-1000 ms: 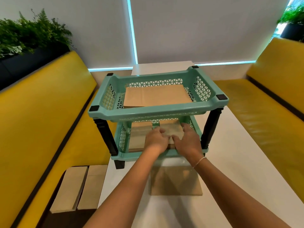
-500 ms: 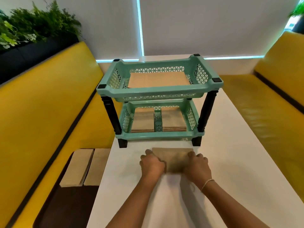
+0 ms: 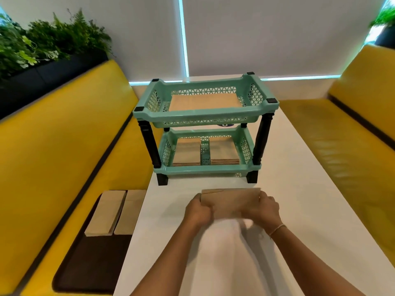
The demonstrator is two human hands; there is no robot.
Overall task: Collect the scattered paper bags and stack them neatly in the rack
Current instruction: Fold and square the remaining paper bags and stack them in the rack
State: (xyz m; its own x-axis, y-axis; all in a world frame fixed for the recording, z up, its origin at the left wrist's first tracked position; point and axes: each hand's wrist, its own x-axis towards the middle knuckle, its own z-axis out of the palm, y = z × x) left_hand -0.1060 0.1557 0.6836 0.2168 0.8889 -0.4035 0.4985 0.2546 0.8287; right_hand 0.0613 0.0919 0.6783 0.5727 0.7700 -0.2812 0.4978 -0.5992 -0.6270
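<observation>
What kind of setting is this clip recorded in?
Probably a cafe or restaurant booth: yellow padded benches flank a long white table, planters of greenery sit behind the seats, and roller blinds cover the window.

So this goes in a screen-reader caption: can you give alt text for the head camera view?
Two hands, left hand and right hand, hold a bundle of brown paper bags over a white table, in front of a two-tier green rack already holding bags. Two more bag stacks lie on the yellow bench to the left.

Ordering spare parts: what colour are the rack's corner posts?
Black, between mint-green trays; the rack's corner posts show clearly in the head view.
</observation>
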